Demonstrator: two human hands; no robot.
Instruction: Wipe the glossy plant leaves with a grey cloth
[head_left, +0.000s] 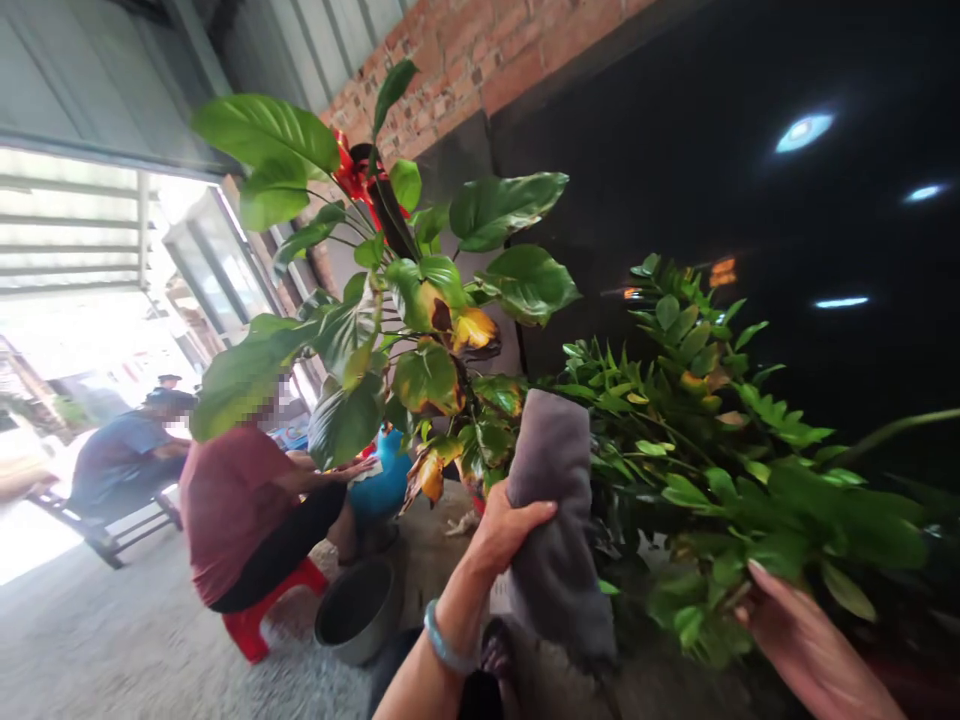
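Observation:
My left hand (510,530), with a pale bangle at the wrist, grips a folded grey cloth (555,500), its thumb lying across the front. The cloth hangs down in front of a dense plant with small glossy leaves (690,420). At the lower right, my right hand (795,630) is closed at the fingertips on a leafy stem (727,600) of that plant; the exact hold is partly hidden and blurred. Beyond the cloth stands a tall broad-leaved plant (420,280) with some yellowed and browned leaves and a red ribbon (352,180) near its top.
A dark bucket (358,610) stands on the rough floor to the left. Beside it a person in a red shirt (232,510) sits on a red stool (262,620). Another person (127,450) sits farther back. A dark glossy wall (675,170) rises behind the plants.

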